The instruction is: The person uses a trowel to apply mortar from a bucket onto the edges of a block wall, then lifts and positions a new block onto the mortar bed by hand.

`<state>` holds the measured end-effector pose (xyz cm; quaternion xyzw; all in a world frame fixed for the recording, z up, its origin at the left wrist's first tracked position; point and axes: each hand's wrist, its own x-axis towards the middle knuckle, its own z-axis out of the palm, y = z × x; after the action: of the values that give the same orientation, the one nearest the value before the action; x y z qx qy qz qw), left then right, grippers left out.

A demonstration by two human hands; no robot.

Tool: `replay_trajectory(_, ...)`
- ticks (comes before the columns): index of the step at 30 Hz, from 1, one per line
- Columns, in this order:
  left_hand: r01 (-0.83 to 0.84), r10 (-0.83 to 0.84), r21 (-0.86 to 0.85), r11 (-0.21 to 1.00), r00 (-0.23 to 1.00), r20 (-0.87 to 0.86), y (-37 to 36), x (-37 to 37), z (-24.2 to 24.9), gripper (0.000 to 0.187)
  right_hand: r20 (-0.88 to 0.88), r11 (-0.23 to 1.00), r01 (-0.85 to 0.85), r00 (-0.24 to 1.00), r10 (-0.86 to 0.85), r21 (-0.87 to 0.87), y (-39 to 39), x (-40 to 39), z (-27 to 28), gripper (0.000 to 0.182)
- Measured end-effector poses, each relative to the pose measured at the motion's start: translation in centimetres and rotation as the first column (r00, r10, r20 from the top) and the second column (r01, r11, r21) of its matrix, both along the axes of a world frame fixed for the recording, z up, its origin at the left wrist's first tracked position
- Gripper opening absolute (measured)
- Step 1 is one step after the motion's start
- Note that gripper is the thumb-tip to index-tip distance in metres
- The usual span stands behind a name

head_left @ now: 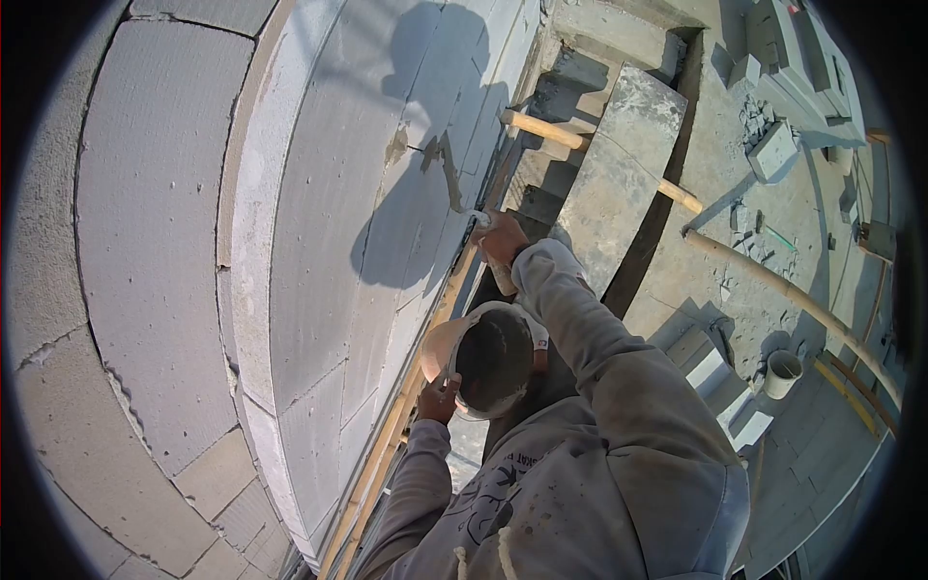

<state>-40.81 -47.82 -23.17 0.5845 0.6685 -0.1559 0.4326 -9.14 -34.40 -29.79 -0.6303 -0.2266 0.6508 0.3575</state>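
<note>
My right hand (pixel 501 240) is closed around the handle of a trowel (pixel 450 182), whose narrow-looking blade reaches up along the pale block wall (pixel 333 222). Near the blade, a grey smear of mortar (pixel 396 145) marks a joint in the wall. Below, my left hand (pixel 440 398) grips the rim of a whitish bucket (pixel 442 350), held close to my chest. Grey mortar (pixel 495 362) shows inside it. The far side of the bucket, by my right sleeve, is partly hidden.
A worn board (pixel 623 159) lies over wooden poles (pixel 681 196) beside the wall, with gaps along its edges. Lower right are a long pole (pixel 788 290), another bucket (pixel 782 372) and pale blocks (pixel 704 362). Block rubble (pixel 773 153) lies at upper right.
</note>
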Motion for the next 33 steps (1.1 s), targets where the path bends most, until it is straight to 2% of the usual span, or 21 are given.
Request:
replay_trajectory(1,0.003,-0.003,0.018,1.000,1.000,0.011,-0.2,-0.3,-0.3,0.060,0.002,1.000,0.002,1.000,-0.002,0.000,0.7,-0.6,-0.2,0.056)
replay_trajectory(3,0.013,-0.013,0.017,1.000,1.000,-0.009,-0.7,-0.8,-0.8,0.061,0.360,0.994,-0.084,0.931,0.052,0.075,2.2,-2.6,-0.3,0.056)
replay_trajectory(4,0.020,-0.020,0.015,1.000,0.999,-0.029,-0.9,-1.1,-1.0,0.061,0.483,0.990,-0.121,0.873,0.073,0.070,2.1,-3.6,0.2,0.054)
replay_trajectory(5,0.017,-0.016,0.013,1.000,0.999,-0.030,-1.2,-1.5,-1.2,0.061,0.481,0.990,-0.125,0.873,0.077,0.068,1.4,-4.0,0.5,0.054)
replay_trajectory(8,0.013,-0.013,0.007,1.000,0.998,-0.061,-1.7,-1.9,-2.4,0.060,0.482,0.935,-0.354,0.815,0.322,-0.027,-1.6,-2.5,1.8,0.055)
replay_trajectory(11,0.079,-0.073,0.076,0.994,0.995,-0.073,-1.4,-1.9,-2.6,0.059,0.531,0.924,-0.381,0.787,0.314,0.018,-3.0,-0.2,1.3,0.048)
replay_trajectory(12,0.067,-0.063,0.048,0.997,0.995,-0.072,-1.1,-1.5,-2.0,0.059,0.529,0.924,-0.383,0.787,0.316,0.017,-2.7,0.4,1.2,0.048)
replay_trajectory(15,0.035,-0.034,0.012,0.999,0.998,-0.059,-0.6,-0.9,-1.4,0.059,0.288,0.988,-0.155,0.946,0.149,-0.002,1.1,3.6,0.4,0.057)
replay_trajectory(16,0.016,-0.016,0.006,1.000,0.999,-0.046,-0.5,-0.9,-1.3,0.059,0.285,0.988,-0.157,0.947,0.150,0.000,2.0,3.9,0.2,0.057)
replay_trajectory(18,0.028,-0.028,0.002,1.000,0.998,-0.055,-0.3,-0.7,-1.1,0.059,0.403,0.963,-0.271,0.879,0.253,-0.013,3.4,4.0,0.1,0.056)
replay_trajectory(21,0.018,-0.018,-0.021,1.000,0.999,-0.031,-0.5,-1.1,-1.6,0.059,0.488,0.945,-0.327,0.827,0.281,0.010,1.4,2.4,1.0,0.056)
replay_trajectory(23,0.027,-0.028,0.036,0.999,0.999,0.045,-0.8,-1.5,-2.7,0.058,0.502,0.936,-0.352,0.806,0.314,-0.021,-0.1,2.1,0.9,0.056)
replay_trajectory(25,0.016,-0.016,-0.006,1.000,0.999,0.029,-0.4,-1.2,-2.4,0.058,0.560,0.818,-0.572,0.661,0.499,-0.054,-1.0,2.6,2.0,0.058)
replay_trajectory(26,0.042,-0.042,-0.035,0.999,0.999,-0.009,-0.1,-0.9,-2.1,0.058,0.553,0.796,-0.605,0.660,0.509,-0.009,-1.2,3.1,3.1,0.056)
replay_trajectory(27,0.067,-0.070,-0.064,0.996,0.997,-0.045,0.3,-0.5,-1.7,0.058,0.553,0.797,-0.604,0.661,0.507,-0.007,-1.0,3.2,2.6,0.056)
replay_trajectory(29,0.048,-0.050,-0.073,0.996,0.998,-0.029,0.4,-0.3,-1.3,0.059,0.208,0.958,-0.282,0.935,0.286,-0.051,-0.6,3.1,1.3,0.052)
replay_trajectory(30,0.031,-0.032,-0.079,0.996,0.999,-0.010,0.5,-0.4,-1.2,0.059,0.206,0.958,-0.281,0.936,0.286,-0.051,-0.1,3.0,1.6,0.052)
replay_trajectory(32,0.051,-0.052,-0.044,0.998,0.998,-0.021,0.2,-1.1,-1.8,0.060,0.159,0.995,-0.095,0.982,0.099,-0.035,1.6,2.2,2.9,0.048)
replay_trajectory(33,0.068,-0.068,-0.011,0.998,0.997,-0.033,0.0,-1.4,-2.0,0.062,0.159,0.995,-0.094,0.982,0.098,-0.037,2.0,1.0,3.3,0.048)
